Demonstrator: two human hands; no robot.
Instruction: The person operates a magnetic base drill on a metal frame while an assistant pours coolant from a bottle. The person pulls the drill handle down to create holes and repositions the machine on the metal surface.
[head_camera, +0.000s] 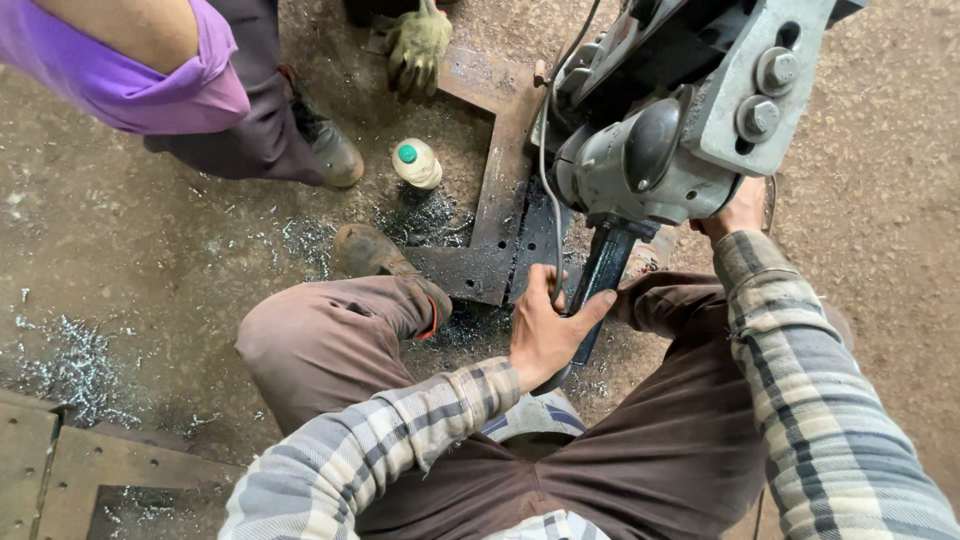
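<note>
One dark bar (598, 290), steeply upright

The drill machine (660, 140) stands on the steel frame (500, 190). A bottle (417, 163) sits inside the frame, left of the machine; a gloved hand (417, 45) rests behind it.

One grey drilling machine (670, 130), one plastic bottle (417, 163), one gloved hand (417, 45), two bare hands (545, 330), three worn boots (375, 255)
</note>
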